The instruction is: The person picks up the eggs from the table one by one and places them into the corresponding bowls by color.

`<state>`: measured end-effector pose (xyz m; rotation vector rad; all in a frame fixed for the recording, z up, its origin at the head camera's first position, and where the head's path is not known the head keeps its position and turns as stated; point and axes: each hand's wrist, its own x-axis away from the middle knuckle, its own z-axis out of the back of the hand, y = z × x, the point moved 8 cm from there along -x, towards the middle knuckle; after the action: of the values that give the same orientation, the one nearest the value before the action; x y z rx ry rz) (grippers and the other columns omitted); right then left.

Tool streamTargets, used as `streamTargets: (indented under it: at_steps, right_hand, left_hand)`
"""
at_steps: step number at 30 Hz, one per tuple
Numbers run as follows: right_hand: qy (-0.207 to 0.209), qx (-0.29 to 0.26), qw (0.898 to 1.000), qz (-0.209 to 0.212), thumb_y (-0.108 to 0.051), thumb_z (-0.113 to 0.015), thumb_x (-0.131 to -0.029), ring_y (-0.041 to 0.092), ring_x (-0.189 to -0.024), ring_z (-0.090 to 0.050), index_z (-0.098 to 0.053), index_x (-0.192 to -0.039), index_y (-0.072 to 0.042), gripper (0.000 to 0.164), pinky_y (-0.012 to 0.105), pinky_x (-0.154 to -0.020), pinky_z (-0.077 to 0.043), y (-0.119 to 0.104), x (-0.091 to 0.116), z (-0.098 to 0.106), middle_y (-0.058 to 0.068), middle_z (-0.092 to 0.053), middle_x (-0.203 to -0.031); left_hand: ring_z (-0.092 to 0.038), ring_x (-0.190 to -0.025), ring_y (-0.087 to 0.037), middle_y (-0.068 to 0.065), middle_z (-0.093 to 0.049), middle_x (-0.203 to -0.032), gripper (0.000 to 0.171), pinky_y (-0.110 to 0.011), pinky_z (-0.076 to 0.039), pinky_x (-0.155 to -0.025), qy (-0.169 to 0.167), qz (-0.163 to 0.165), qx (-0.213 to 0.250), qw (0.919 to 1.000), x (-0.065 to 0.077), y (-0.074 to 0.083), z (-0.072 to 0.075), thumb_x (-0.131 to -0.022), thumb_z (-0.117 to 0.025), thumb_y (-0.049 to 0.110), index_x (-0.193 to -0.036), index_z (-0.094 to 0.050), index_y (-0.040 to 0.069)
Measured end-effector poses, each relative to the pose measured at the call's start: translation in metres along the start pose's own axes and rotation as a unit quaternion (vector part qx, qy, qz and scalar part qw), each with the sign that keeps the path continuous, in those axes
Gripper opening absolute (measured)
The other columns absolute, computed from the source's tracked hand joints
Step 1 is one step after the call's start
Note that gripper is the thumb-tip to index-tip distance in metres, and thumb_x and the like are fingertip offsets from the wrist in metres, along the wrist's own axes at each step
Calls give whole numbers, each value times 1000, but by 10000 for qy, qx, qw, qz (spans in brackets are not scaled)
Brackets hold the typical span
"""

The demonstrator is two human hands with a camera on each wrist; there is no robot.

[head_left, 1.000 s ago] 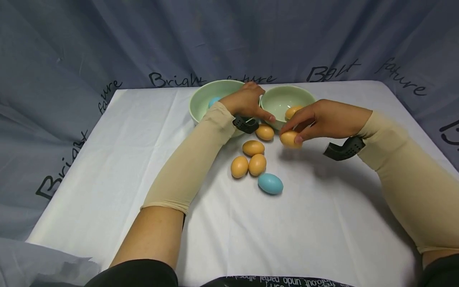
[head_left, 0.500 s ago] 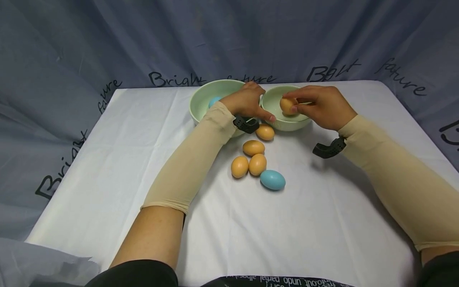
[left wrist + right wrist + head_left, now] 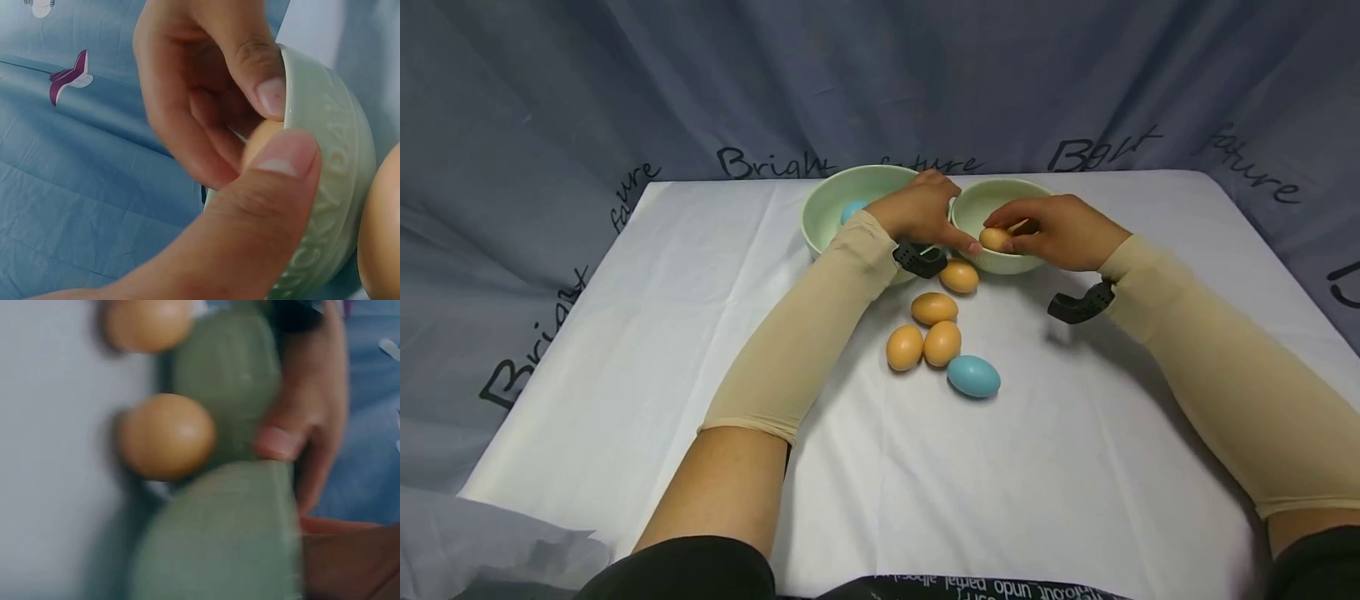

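Inside the smaller green bowl (image 3: pixel 1000 264), my right hand (image 3: pixel 1060 233) pinches a yellow-orange egg (image 3: pixel 995 240) low behind the front rim. My left hand (image 3: pixel 925 212) reaches across where the two bowls meet and grips the smaller bowl's rim. Its thumb (image 3: pixel 250 206) presses the lettered side near the rim in the left wrist view, partly covering the egg. The larger green bowl (image 3: pixel 820 212) stands to the left, with a blue egg (image 3: pixel 853 210) showing inside and its right part hidden behind my left hand.
On the white cloth, a yellow-orange egg (image 3: pixel 959 276) lies just before the bowls. Nearer are another yellow-orange egg (image 3: pixel 934 308), a pair of yellow-orange eggs (image 3: pixel 905 347) side by side, and a blue egg (image 3: pixel 973 376). A grey-blue curtain (image 3: pixel 880 83) hangs behind the table.
My right hand has carried the egg from in front of the smaller bowl up over its rim and down inside. The blue egg on the cloth has shifted slightly right. My left hand keeps its place.
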<state>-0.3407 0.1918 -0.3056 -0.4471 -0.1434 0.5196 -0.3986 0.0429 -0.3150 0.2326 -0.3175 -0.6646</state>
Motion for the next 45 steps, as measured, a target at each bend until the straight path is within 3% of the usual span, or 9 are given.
streamTargets:
  at_steps: [5, 9, 14, 19, 22, 26, 32, 40, 45]
  right_hand:
    - [-994, 107, 9950, -74, -25, -68, -105, 33, -130, -65, -68, -140, -18, 36, 53, -106, -52, 4, -22, -4, 11, -70, -139]
    - [-1386, 107, 9902, -164, -30, -66, -106, 33, -129, -66, -65, -143, -17, 39, 52, -104, -53, 6, -34, -9, 15, -70, -139]
    - [-1403, 203, 9893, -349, -38, -65, -106, 34, -130, -65, -64, -143, -16, 44, 52, -104, -52, 10, -39, -11, 16, -70, -139]
    - [-1095, 214, 9926, -475, -40, -67, -105, 34, -131, -65, -66, -143, -17, 44, 53, -106, -51, 14, -37, -15, 14, -71, -139]
    - [-932, 257, 9943, -449, -39, -66, -105, 33, -130, -66, -67, -142, -18, 43, 53, -108, -51, 13, -36, -18, 12, -71, -140]
    - [-821, 348, 9949, -480, -39, -65, -105, 32, -131, -65, -68, -142, -20, 42, 53, -110, -49, 11, -36, -21, 9, -71, -139]
    - [-664, 403, 9952, -589, -42, -66, -104, 30, -133, -62, -71, -140, -21, 42, 53, -112, -47, 10, -34, -22, 7, -73, -138]
    - [-191, 513, 9967, -606, -47, -66, -103, 33, -125, -65, -68, -144, -18, 50, 55, -104, -50, -1, -18, -16, 10, -72, -138]
    - [392, 296, 9980, -410, -41, -72, -101, 32, -117, -71, -67, -144, -20, 48, 51, -97, -55, -37, 0, 7, 11, -72, -138]
  left_hand:
    - [-11, -164, -19, -3, -33, -171, 106, -33, -17, -133, -89, 126, -63, 9999, 0, -4, -3, -86, -71, 76, -164, -37, 13]
    - [-9, -165, -19, -3, -27, -174, 112, -35, -18, -133, -164, 178, -45, 9997, 0, -5, -5, -84, -70, 78, -166, -32, 13]
    - [-6, -166, -18, -1, -24, -176, 115, -42, -18, -134, -190, 204, -129, 9995, 0, -3, -3, -83, -68, 82, -168, -29, 15]
    - [4, -167, -20, -1, -6, -180, 118, -58, -10, -133, -338, 320, -276, 9985, 14, -5, 4, -86, -62, 84, -171, -15, 18]
    - [4, -167, -20, -1, 0, -180, 120, -55, -7, -134, -202, 438, -167, 9987, 36, -22, 14, -87, -62, 83, -172, -8, 19]
    - [-1, -167, -20, -1, 3, -180, 125, -45, -8, -135, 294, 765, 605, 9948, 74, -70, 20, -88, -71, 73, -171, 4, 18]
    - [1, -167, -25, -4, 10, -179, 131, -47, -9, -135, 781, 1024, 1565, 9792, 121, -133, 2, -89, -79, 61, -169, 15, 17]
    - [-11, -166, -28, 0, 7, -178, 130, -49, -15, -134, 299, 1103, 2022, 9727, 137, -157, -10, -89, -79, 61, -168, 19, 26]
    - [-13, -165, -22, 6, 0, -178, 132, -48, -16, -134, 264, 1103, 2147, 9701, 138, -164, -6, -83, -84, 62, -168, 13, 36]
